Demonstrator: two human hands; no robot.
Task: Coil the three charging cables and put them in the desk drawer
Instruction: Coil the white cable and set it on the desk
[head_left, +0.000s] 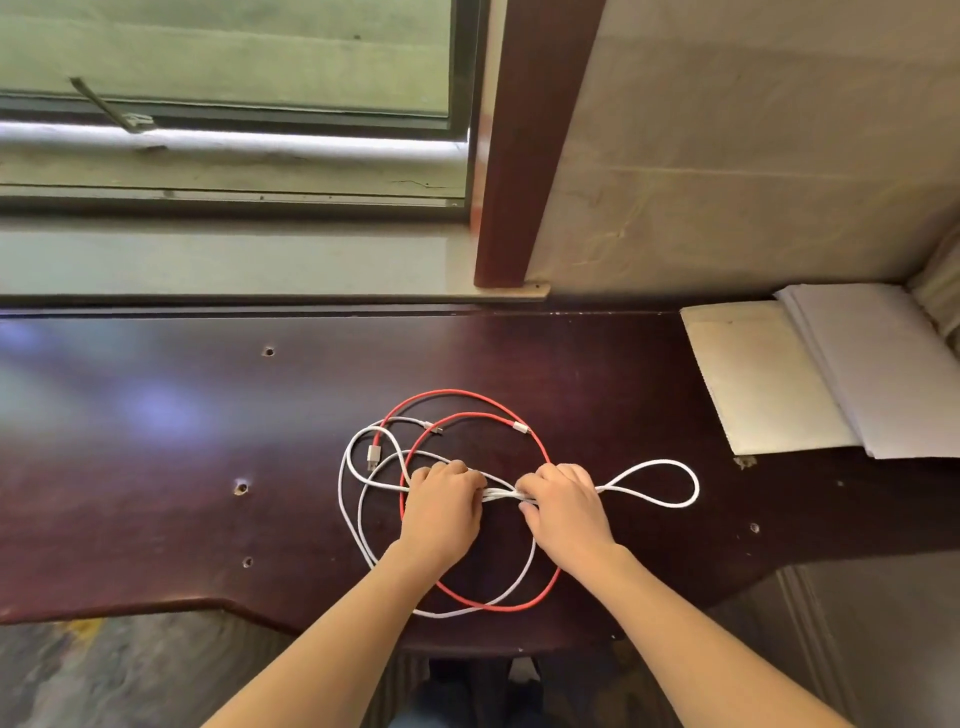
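Note:
On the dark wooden desk (156, 467) lies a tangle of charging cables. A red cable (467, 397) forms wide loops with a silver plug near its far side. White cable (353, 519) winds through it in loose curves, and I cannot tell how many white cables there are. My left hand (441, 506) and my right hand (563, 506) sit close together, both pinching a bunch of white strands stretched between them. A white loop (675, 475) sticks out to the right of my right hand. No drawer is in view.
A cream pad (753, 379) and a stack of white papers (883, 369) lie at the desk's right rear. A window sill and a dark red post stand behind the desk. Small holes dot the desktop. The desk's front edge curves inward near my body.

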